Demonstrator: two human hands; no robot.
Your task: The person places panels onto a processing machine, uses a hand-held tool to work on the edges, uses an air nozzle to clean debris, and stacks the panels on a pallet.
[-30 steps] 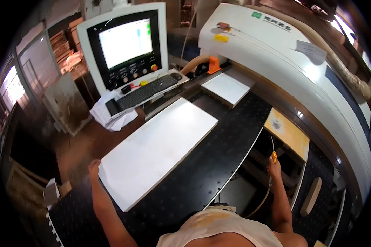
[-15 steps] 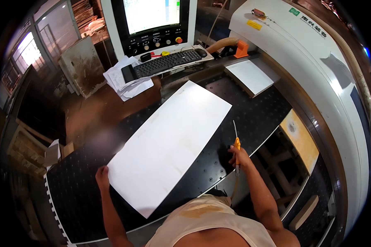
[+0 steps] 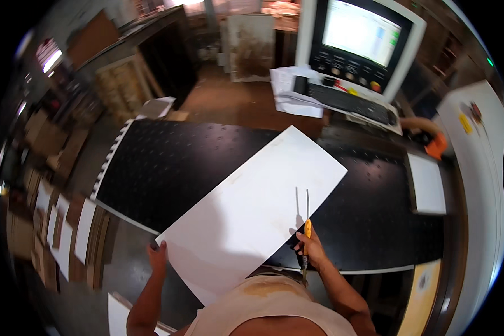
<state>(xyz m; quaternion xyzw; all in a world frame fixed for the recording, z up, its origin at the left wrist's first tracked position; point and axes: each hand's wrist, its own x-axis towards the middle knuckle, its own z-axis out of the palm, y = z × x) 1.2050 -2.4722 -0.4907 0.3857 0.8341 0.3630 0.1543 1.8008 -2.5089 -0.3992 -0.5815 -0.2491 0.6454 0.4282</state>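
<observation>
White board (image 3: 252, 201): lies aslant over the black bench (image 3: 375, 235), its near end running over the front edge toward me; my shirt (image 3: 263, 313) hides part of that end.
Left hand (image 3: 157, 256): grasps the board's left corner, thumb at the edge; I can't make out the fingers underneath.
Right hand (image 3: 315, 251): curled round the orange handle of an air gun (image 3: 308, 228), its thin nozzle above the board; my hand covers part of the handle.
Keyboard shelf (image 3: 369, 120): bears a blurred keyboard (image 3: 347, 102), with loose papers (image 3: 297, 92) beside it.
Screen (image 3: 362, 33): too washed out to read.
Yellow panel (image 3: 423, 299): cut off below.
</observation>
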